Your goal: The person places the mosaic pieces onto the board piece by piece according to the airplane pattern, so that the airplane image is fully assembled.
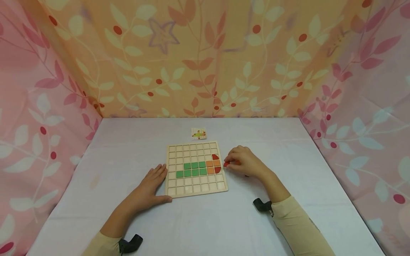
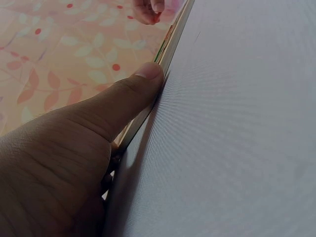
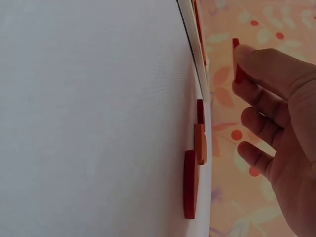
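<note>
A wooden grid board [image 1: 192, 191] lies on the table with several green squares [image 1: 194, 165], orange squares [image 1: 209, 164] and two red rounded pieces [image 1: 217, 170] in its cells. My left hand [image 1: 150, 188] rests against the board's left side, fingers straight, with the thumb [image 2: 149, 72] on the near edge. Just off the board's right edge, my right hand [image 1: 247, 162] pinches a thin red piece [image 3: 236, 60] between thumb and index finger, raised above the table. Below that hand lie a loose orange piece [image 3: 199, 144] and a larger red piece [image 3: 190, 185], mostly hidden in the head view.
A small picture card [image 1: 198, 133] with a coloured figure lies behind the board. Another small red piece [image 3: 200, 111] is on the white tabletop [image 1: 205, 227] close to the board. Patterned cloth walls [image 1: 205, 71] surround the table at the back and sides.
</note>
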A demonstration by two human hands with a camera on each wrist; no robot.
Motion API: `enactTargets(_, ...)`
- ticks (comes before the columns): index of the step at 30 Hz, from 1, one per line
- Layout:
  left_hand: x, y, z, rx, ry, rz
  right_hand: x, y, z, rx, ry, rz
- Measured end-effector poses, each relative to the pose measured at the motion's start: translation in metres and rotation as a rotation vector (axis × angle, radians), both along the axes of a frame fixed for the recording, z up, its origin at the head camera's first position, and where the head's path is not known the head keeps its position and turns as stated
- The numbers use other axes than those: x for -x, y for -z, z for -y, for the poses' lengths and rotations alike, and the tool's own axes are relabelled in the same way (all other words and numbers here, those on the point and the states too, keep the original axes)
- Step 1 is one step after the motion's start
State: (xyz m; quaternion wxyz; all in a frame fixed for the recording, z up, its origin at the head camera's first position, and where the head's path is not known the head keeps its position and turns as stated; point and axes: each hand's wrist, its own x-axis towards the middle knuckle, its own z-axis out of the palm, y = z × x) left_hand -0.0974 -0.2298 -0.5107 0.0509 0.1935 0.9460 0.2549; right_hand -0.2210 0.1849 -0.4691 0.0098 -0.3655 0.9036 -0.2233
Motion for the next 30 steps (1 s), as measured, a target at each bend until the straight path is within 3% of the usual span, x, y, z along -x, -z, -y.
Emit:
enactTargets(11, 0.0, -0.001, -0.001, 0.004, 0.0, 0.001, -0.004, -0.019, 0.022, 0.048, -0.02, -0.045)
enactTargets(30, 0.001, 0.001, -0.001, 0.005, 0.006, -0.003, -0.008, -0.038, 0.074, 0.084, -0.051, -0.028)
